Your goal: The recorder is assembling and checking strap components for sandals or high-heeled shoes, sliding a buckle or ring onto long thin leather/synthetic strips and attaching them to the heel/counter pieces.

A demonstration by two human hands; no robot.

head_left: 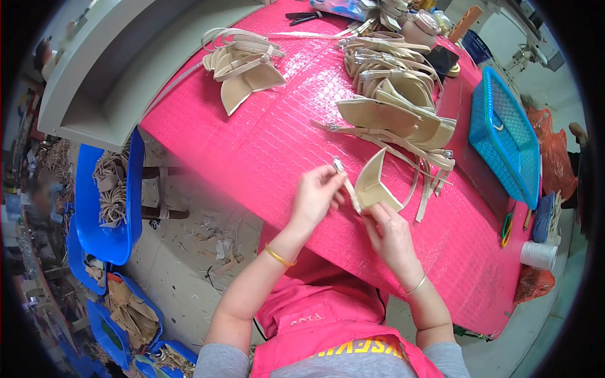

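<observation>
Over the near part of the pink table, both my hands hold one beige shoe upper piece (372, 179), folded in a V shape, with a thin strap. My left hand (315, 196) has thumb and forefinger closed on the strap just below its small silver buckle (338, 165). At the lower edge of the piece, where the strap meets it, my right hand (392, 234) pinches with its fingertips, which partly hide that spot. Just beyond lies a long row of similar beige pieces (378, 114) with straps and buckles. A smaller stack (246, 69) sits at the far left.
Pink quilted covering (271, 145) spans the table. A blue plastic basket (504, 138) stands at the right edge, near green-handled scissors (507, 229) and a white thread spool (539, 255). Blue bins (129, 208) with beige parts are on the left. A grey shelf (107, 75) borders the table's far left.
</observation>
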